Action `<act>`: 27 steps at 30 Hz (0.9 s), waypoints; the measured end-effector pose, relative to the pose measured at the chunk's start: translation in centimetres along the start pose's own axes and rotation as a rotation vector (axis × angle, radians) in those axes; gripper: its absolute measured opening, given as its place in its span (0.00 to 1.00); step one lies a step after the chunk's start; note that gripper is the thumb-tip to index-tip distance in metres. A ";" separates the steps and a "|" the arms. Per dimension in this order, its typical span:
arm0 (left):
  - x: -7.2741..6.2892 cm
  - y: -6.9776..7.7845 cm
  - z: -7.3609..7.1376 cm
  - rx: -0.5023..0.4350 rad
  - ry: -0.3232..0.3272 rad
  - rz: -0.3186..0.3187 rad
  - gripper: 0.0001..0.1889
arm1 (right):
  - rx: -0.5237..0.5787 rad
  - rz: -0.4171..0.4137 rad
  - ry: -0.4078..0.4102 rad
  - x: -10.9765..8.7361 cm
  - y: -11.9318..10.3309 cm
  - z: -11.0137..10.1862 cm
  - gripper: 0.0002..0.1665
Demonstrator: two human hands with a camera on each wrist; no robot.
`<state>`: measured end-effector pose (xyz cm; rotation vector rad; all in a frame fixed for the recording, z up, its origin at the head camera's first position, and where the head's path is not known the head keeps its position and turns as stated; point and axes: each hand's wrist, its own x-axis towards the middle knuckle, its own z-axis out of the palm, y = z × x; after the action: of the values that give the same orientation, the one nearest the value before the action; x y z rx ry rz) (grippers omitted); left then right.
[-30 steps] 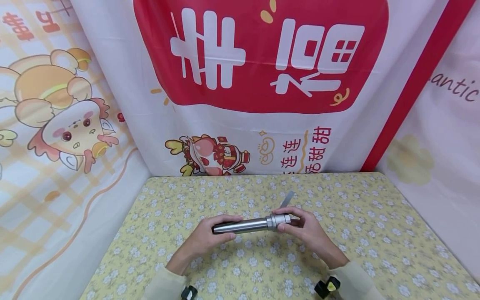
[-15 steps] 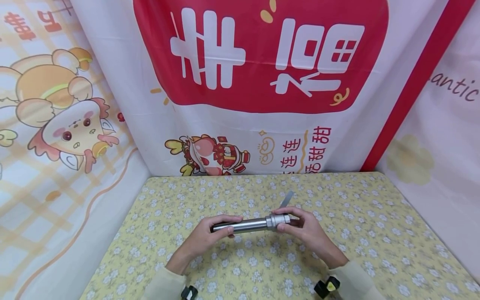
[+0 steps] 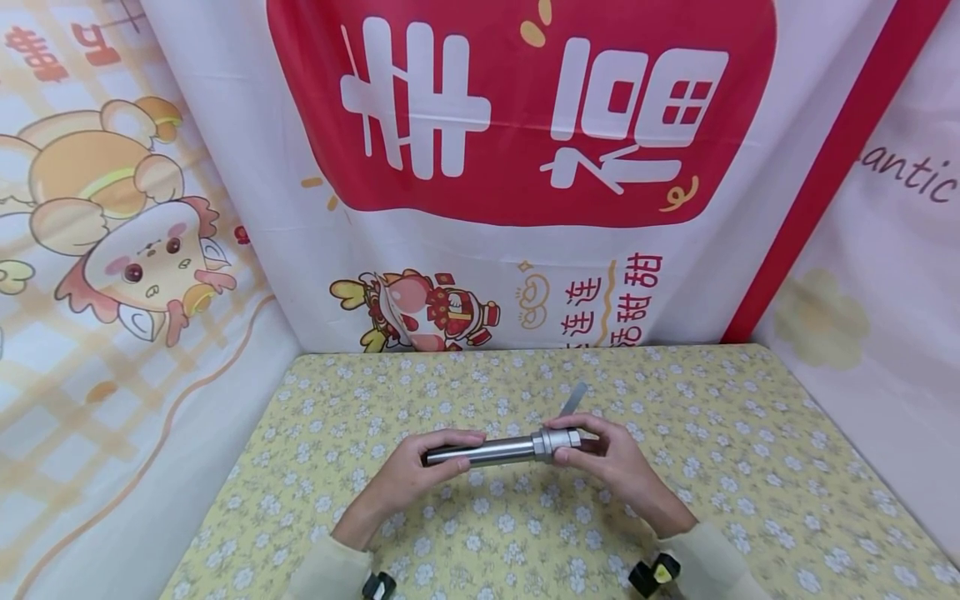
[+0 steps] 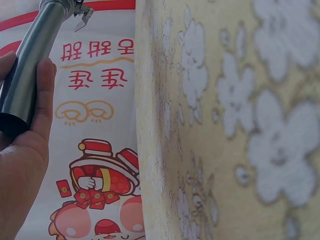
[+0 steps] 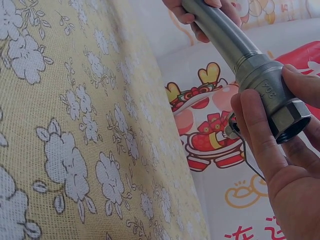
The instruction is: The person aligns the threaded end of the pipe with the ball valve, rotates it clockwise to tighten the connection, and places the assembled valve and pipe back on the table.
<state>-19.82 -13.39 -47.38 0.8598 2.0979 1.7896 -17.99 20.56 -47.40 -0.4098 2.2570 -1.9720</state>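
Both hands hold one steel assembly over the table in the head view: a smooth metal pipe [image 3: 498, 451] joined to a ball valve [image 3: 553, 442]. My left hand [image 3: 405, 468] grips the pipe near its free end, thumb on the near side and fingers on the far side. At the other end my right hand [image 3: 617, 457] holds the valve body between thumb and fingers. A flat lever handle [image 3: 574, 398] sticks out from the valve, away from me. In the right wrist view the valve body [image 5: 267, 82] bears raised "304" markings, and its open hexagonal end faces the camera.
A table with a yellow floral cloth [image 3: 510, 533] lies beneath the hands. Printed fabric [image 3: 420, 242] hangs behind it, with more cloth walls at the left [image 3: 142, 400] and right [image 3: 892, 292]. Wrist straps with black mounts [image 3: 654, 574] sit on both sleeves.
My left thumb has moved up onto the pipe, then slid back slightly toward its near edge. The right hand and the valve have stayed in place.
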 end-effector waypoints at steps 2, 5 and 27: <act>0.0 0.0 0.0 -0.006 0.001 0.002 0.19 | -0.001 0.002 0.000 0.0 0.0 0.0 0.25; 0.0 -0.1 0.0 -0.008 0.002 0.005 0.19 | -0.003 0.003 0.001 0.0 0.0 0.0 0.25; -0.1 -0.4 0.1 0.012 0.010 0.030 0.22 | 0.000 0.014 0.003 0.0 -0.1 0.1 0.25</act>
<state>-19.85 -13.40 -47.81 0.8921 2.1151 1.8015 -17.95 20.49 -47.27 -0.3898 2.2547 -1.9674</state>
